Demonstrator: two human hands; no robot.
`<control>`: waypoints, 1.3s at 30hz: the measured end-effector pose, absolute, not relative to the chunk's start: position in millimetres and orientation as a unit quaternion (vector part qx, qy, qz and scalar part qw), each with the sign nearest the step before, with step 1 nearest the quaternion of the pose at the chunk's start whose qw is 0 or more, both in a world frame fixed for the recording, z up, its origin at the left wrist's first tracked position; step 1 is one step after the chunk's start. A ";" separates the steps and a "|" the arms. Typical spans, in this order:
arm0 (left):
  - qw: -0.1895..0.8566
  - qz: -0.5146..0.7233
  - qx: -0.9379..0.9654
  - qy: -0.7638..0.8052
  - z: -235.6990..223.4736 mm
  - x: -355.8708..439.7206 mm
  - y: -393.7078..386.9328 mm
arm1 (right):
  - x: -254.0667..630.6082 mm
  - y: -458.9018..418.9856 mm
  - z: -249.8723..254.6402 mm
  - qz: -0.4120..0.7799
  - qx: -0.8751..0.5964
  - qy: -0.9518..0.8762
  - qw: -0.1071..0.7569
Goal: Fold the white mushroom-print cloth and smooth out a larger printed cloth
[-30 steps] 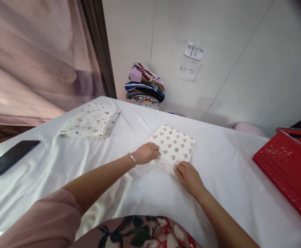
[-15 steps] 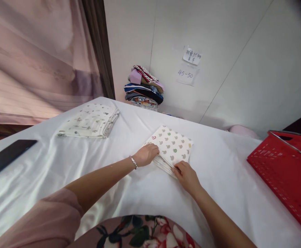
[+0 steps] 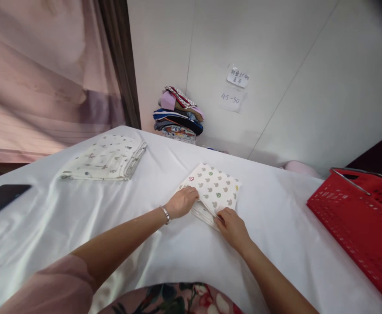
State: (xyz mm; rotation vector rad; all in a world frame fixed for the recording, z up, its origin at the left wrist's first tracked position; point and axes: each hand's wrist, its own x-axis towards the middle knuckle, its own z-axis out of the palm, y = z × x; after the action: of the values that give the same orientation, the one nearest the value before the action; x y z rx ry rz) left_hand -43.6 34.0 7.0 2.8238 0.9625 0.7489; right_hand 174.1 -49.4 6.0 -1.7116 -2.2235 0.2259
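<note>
Cloth (image 3: 214,187) edge newly lifted, left hand (image 3: 180,202) and right hand (image 3: 234,227) pinching it, tablecloth (image 3: 272,218) around

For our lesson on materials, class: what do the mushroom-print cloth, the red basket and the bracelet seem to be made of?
Mushroom-print cloth: fabric, perhaps cotton, matte; it folds in thin, soft layers.
Red basket: likely plastic, fairly smooth; evenly coloured walls with regular holes look moulded.
Bracelet: apparently metal, polished; it is silvery and catches light.

The left forearm (image 3: 122,244) slanted in from the lower left, the right forearm (image 3: 272,274) from the lower right — both bare. The left hand (image 3: 181,202) and right hand (image 3: 233,227) were near each other, backs upward, fingers (image 3: 192,191) curled in a pinch.
</note>
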 end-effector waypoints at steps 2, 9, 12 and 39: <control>0.038 0.252 0.915 0.314 9.1 -43.8 33.2 | 173.0 -48.1 6.3 0.072 -0.603 -0.777 0.165; 0.003 0.241 0.930 0.278 3.4 -51.6 35.0 | 174.0 -53.9 7.5 0.010 -0.586 -0.790 0.183; -0.027 0.226 0.939 0.259 -4.3 -54.8 34.9 | 174.9 -57.1 1.8 -0.050 -0.569 -0.810 0.133; 0.055 0.204 0.942 0.262 -6.5 -39.8 21.2 | 170.9 -74.3 -9.7 -0.004 -0.559 -0.815 0.151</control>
State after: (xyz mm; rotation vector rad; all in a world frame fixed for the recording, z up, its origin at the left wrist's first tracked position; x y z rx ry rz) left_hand -39.8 21.2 -6.5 2.8585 0.7938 0.6189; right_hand 170.9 -74.3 -9.7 -1.6049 -2.3420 -0.0102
